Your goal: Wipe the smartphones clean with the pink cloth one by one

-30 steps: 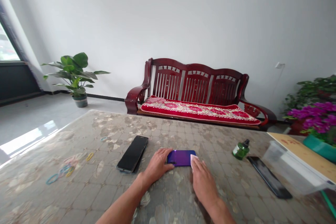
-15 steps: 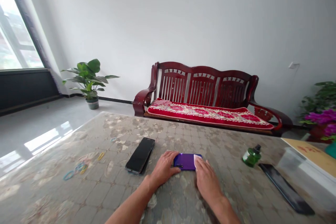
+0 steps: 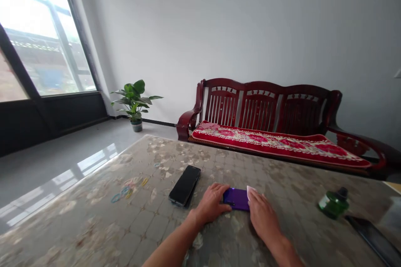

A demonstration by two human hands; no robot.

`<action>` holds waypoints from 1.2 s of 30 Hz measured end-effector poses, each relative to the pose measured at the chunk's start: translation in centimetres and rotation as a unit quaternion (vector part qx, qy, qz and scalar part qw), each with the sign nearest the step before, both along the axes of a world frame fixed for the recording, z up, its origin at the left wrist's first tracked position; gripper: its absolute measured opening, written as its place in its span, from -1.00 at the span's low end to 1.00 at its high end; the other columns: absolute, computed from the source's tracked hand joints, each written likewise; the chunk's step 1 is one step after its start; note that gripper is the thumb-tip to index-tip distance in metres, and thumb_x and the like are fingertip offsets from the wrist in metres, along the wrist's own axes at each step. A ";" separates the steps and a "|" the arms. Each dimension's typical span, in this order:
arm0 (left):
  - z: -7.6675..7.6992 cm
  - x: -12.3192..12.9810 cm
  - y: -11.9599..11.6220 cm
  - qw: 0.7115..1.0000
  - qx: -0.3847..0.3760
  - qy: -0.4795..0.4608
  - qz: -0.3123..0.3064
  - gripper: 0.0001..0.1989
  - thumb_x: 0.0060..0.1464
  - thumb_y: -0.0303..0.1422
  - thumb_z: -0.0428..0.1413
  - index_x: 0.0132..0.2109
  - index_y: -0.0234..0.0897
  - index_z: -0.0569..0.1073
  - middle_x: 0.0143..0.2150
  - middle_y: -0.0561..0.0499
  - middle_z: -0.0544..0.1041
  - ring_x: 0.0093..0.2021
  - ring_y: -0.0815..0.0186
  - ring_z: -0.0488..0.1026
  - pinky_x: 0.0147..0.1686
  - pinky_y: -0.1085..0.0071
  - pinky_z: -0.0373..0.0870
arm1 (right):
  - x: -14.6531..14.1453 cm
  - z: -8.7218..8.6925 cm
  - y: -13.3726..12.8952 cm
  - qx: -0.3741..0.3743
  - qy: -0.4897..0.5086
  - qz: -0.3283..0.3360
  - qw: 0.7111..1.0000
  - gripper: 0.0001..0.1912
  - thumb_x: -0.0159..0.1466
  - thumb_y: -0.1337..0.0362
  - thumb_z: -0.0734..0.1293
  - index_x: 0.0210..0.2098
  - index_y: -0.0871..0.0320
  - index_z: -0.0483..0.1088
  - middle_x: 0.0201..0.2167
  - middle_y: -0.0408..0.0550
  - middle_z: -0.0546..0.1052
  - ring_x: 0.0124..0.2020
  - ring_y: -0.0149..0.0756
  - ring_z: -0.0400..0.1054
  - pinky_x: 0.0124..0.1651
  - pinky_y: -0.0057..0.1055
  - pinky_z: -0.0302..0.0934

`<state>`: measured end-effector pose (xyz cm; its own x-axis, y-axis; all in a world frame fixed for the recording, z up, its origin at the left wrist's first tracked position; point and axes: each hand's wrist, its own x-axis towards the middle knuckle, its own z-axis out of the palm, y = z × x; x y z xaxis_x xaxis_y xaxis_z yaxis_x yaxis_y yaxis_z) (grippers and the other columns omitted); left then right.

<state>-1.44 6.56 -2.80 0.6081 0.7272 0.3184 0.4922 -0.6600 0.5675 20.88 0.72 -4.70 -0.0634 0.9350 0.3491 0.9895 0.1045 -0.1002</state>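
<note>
A purple phone lies flat on the patterned tablecloth, its camera strip toward the left. My left hand grips its left end, thumb at the near edge and fingers at the far edge. At the right end, my right hand presses a small white cloth or tissue against the phone; its fingers are together. Left of my left hand, a black phone rests on another dark flat object, mostly hidden.
Colored bands lie at the left of the table. At the right are a green bottle and another black phone. Behind stand a red wooden bench and a potted plant.
The view has turned left, so everything sits further right and more window shows. Both hands remain at the purple phone, with the white cloth still at its right end.
</note>
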 end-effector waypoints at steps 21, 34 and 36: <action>1.3 0.1 -0.6 0.992 0.081 0.096 -0.017 -0.44 0.16 -0.10 0.21 0.24 -0.17 0.35 0.21 -0.08 0.44 0.14 0.07 0.37 0.15 0.17 0.25 | -0.6 -1.4 -1.2 0.051 0.002 0.072 0.996 -0.47 0.35 0.41 0.00 0.18 0.19 0.38 0.18 0.04 0.45 0.21 -0.21 0.30 0.27 -0.21 0.12; 1.6 0.1 -0.6 0.990 0.093 0.102 -0.025 -0.49 0.21 -0.15 0.17 0.24 -0.19 0.35 0.21 -0.11 0.43 0.16 0.11 0.35 0.18 0.16 0.24 | -2.3 1.6 -2.3 0.001 0.056 0.079 0.995 -0.51 0.36 0.41 0.04 0.19 0.20 0.37 0.19 0.03 0.44 0.23 -0.25 0.27 0.31 -0.22 0.06; 1.6 0.1 -0.6 0.989 0.099 0.106 -0.029 -0.49 0.21 -0.15 0.17 0.24 -0.21 0.35 0.21 -0.11 0.43 0.16 0.12 0.35 0.19 0.18 0.24 | -1.7 1.8 -2.2 0.000 0.058 0.036 0.998 -0.51 0.37 0.42 0.03 0.17 0.21 0.39 0.18 0.05 0.45 0.21 -0.22 0.29 0.29 -0.21 0.09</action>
<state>-1.38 5.97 -1.18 0.7156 0.6250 0.3119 0.5434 -0.7787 0.3135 19.16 -1.44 -2.94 -0.0900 0.9294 0.3579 0.9610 0.1754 -0.2137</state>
